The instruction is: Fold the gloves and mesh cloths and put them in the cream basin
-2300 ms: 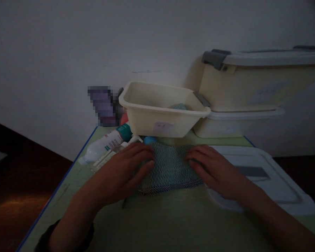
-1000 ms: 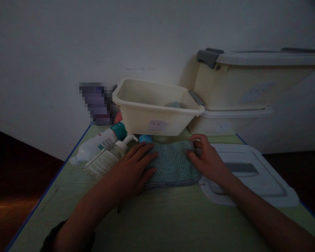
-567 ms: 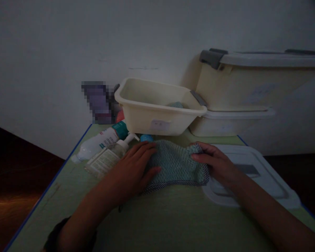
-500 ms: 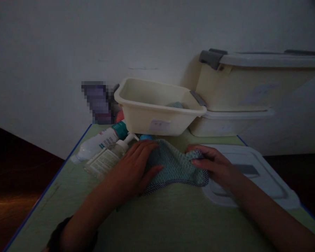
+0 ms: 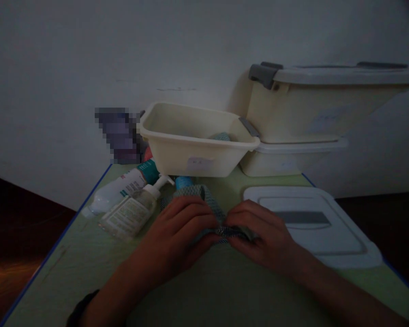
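Note:
A green textured cloth (image 5: 214, 200) with a dark checked border lies bunched on the table, partly hidden by my hands. My left hand (image 5: 180, 231) is closed on its near edge, thumb below and fingers on top. Close beside it, my right hand (image 5: 259, 229) pinches the same edge, its thumb and fingers pressed together. A clear pump bottle (image 5: 131, 213) lies on its side just left of my left hand. Behind the cloth, a blue object (image 5: 184, 182) shows in part.
An open cream bin (image 5: 194, 156) with some green cloth inside stands at the back. Two lidded bins (image 5: 293, 113) are stacked to its right. A white lid (image 5: 313, 236) lies on the table's right side. At left lies a white bottle with a green band (image 5: 122, 188).
My right hand has come left and down, close to my left hand. The cloth, spread between them before, is now bunched. The view has shifted slightly.

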{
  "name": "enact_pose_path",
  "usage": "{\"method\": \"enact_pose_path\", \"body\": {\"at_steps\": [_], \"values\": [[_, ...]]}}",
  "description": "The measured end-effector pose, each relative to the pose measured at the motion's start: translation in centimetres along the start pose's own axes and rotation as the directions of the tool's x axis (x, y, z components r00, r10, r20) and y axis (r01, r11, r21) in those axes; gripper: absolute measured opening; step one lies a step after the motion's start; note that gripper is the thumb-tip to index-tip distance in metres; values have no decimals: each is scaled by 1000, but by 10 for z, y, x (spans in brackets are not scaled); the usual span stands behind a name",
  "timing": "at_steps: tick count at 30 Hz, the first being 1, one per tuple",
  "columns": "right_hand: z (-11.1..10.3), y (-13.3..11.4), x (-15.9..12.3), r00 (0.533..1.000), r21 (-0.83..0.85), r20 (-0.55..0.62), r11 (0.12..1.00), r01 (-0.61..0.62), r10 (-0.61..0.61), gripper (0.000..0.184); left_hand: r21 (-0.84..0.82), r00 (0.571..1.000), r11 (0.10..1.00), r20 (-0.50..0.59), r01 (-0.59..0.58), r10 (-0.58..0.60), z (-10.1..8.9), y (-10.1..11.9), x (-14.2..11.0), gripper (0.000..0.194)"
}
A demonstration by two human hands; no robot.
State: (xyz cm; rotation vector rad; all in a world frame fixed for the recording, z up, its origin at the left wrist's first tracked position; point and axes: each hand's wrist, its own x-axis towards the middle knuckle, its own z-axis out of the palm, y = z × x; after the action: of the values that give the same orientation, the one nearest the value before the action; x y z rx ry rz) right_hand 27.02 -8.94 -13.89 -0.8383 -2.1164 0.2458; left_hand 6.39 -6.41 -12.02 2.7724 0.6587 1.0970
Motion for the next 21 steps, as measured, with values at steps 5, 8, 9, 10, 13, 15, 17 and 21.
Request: {"method": "enact_pose_path", "body": {"at_steps": [5,8,9,10,13,15,17,21], "values": [[0,-3,0,1000,22,-28,1000,0,1,18,-12,1000,1000,-1,13,-13,0,2,1,13],[1,-5,0,999,-1,-41,1000,11,-11,15,-11,1000,1000,5,17,-17,0,2,1,15],[1,-5,0,999,-7,-43,1000,13,-14,15,-13,1000,1000,9,15,-15,0,2,1,16],[1,-5,0,999,-12,-45,1000,18,-18,14,-16,1000,1000,13,10,-10,0,2,1,17],[2,-4,0,997,-43,-54,998,46,-48,12,-26,1000,1000,18,-3,4,1,2,0,19],[2,-5,0,997,-76,-44,995,62,-65,11,-33,1000,999,15,-8,9,1,3,0,19],[1,-6,1,997,-100,-18,992,70,-72,8,-51,1000,999,21,-1,2,1,5,0,18],[1,-10,2,995,-77,29,993,92,-90,8,-113,999,993,47,27,-21,-1,9,2,16]]}}
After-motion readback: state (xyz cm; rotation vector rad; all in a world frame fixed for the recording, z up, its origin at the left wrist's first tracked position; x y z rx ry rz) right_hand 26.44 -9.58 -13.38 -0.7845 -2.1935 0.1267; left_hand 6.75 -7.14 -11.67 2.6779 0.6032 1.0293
